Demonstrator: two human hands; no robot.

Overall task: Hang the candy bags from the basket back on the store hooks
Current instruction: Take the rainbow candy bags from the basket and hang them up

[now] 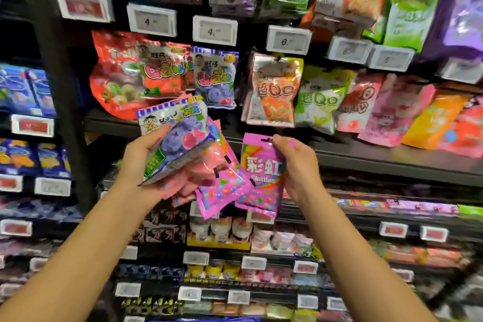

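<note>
Fingers [281,142] of the right hand [298,167] pinch the top of a purple Skittles bag [261,178], which hangs down from them. Beside it, the left hand [142,162] grips a fanned bunch of candy bags [206,172], with a blue grape bag [177,138] on top. Farther back, more bags [271,91] hang in rows on the store rack, under white price tags [214,30].
</note>
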